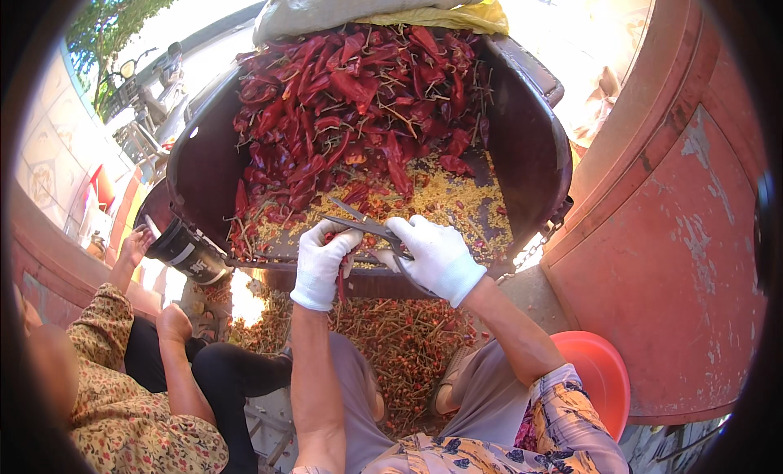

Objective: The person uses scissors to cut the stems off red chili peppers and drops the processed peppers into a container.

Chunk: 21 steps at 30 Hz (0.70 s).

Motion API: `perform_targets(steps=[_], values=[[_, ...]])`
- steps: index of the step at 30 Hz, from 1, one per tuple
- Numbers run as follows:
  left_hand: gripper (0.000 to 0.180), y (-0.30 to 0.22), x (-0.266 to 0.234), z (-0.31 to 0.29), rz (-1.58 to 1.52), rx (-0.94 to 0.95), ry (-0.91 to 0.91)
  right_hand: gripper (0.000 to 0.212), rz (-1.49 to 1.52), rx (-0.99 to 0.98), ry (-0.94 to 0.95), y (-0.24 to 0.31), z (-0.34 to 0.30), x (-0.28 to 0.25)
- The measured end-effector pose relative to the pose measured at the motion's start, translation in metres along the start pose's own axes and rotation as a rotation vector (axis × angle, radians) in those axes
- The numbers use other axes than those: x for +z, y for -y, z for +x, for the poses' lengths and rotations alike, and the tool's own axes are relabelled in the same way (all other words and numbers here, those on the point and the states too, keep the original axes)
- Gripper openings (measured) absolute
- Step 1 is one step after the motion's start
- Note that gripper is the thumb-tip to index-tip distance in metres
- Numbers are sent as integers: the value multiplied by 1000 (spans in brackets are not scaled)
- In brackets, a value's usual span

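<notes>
Both my hands wear white gloves. My right hand (436,256) grips a pair of dark scissors (365,224), blades pointing up-left over the seeds. My left hand (322,262) pinches a dried red chili (341,280) that hangs below its fingers, close to the scissor blades. Just above them sits a large dark tray (530,140) piled with dried red chilies (351,99), with yellow seeds (444,198) spread along its near side.
Cut stems and chili bits (404,343) cover the ground between my knees. A red plastic basin (602,374) sits at lower right beside a red painted wall (677,229). Another person in a patterned top (122,409) sits at left. A sack (359,5) lies beyond the tray.
</notes>
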<state>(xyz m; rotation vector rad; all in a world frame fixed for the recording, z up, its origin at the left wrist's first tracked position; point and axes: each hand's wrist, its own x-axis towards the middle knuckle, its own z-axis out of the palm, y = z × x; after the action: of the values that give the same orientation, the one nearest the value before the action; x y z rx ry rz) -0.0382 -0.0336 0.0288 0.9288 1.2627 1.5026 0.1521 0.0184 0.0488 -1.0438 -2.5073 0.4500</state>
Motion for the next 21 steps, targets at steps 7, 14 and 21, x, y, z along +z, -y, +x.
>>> perform_targets(steps=[7,14,21], values=[[14,-2,-2,-2,-4,14,31,39,-101,-134,-203,1,-2,4],[16,2,-4,-1,32,-14,49,40,-100,-101,-121,0,-4,4],[14,1,-9,-3,1,-18,46,36,-41,-72,-60,4,-4,3]])
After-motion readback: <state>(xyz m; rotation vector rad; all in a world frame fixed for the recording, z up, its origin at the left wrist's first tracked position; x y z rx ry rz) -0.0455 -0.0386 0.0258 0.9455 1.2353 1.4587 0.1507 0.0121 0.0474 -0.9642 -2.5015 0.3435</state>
